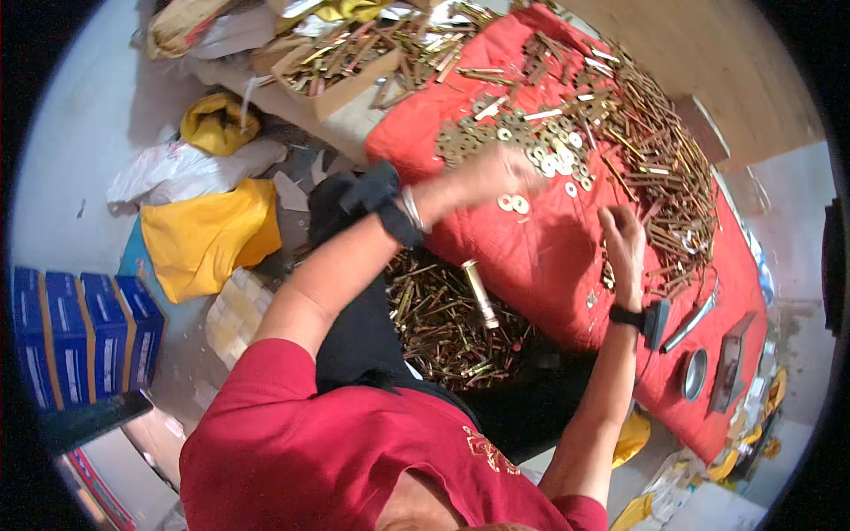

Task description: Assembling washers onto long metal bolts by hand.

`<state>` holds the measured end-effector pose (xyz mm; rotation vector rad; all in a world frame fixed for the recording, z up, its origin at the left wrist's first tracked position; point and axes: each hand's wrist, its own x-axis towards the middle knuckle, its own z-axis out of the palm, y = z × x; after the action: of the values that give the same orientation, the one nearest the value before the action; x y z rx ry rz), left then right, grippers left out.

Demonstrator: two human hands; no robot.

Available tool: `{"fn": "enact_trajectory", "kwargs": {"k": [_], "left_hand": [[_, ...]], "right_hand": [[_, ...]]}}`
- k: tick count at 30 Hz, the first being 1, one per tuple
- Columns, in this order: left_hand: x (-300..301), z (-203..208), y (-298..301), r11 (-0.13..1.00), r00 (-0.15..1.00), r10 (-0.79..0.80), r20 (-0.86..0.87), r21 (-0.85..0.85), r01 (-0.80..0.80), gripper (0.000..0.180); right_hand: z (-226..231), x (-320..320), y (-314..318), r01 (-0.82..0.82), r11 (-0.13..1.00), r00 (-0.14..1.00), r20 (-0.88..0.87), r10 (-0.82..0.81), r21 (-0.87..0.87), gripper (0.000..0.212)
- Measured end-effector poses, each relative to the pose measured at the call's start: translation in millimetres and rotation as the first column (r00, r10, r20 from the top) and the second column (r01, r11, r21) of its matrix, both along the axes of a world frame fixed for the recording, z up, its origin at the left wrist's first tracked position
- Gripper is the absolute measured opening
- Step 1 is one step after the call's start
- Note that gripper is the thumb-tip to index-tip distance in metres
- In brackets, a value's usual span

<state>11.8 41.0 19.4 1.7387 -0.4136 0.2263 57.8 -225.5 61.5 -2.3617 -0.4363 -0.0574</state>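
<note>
My left hand (500,175), smeared by motion, is over the red cloth (544,234) beside a heap of flat metal washers (560,157); I cannot tell whether its fingers hold anything. On the right, my right hand (625,237) is curled above the cloth, close to a large heap of brass-coloured bolts (668,190); anything inside its fingers is hidden. A few washers (513,203) lie apart below my left hand. Between my legs, a thick brass-coloured metal cylinder (481,294) shows over a pile of bolts (443,327); whether it rests on the pile is unclear.
A cardboard box of metal strips or bolts (345,75) stands at the far left of the cloth. A round metal dish (694,373) and a grey metal block (733,363) are at right. Blue boxes (84,336) and a yellow bag (212,237) sit at left.
</note>
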Motion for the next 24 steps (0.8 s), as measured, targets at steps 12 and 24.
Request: {"fn": "enact_trajectory", "kwargs": {"k": [12, 24], "left_hand": [[142.0, -24.3, 91.9, 0.233, 0.807, 0.388, 0.445, 0.799, -0.554, 0.023], [114.2, -24.4, 109.1, 0.378, 0.679, 0.549, 0.487, 0.580, -0.721, 0.013]], "right_hand": [[-66.8, 120.8, -16.3, 0.336, 0.663, 0.851, 0.517, 0.091, -0.669, 0.014], [-8.0, 26.5, 4.1, -0.100, 0.986, 0.989, 0.096, 0.113, -0.131, 0.020]]}}
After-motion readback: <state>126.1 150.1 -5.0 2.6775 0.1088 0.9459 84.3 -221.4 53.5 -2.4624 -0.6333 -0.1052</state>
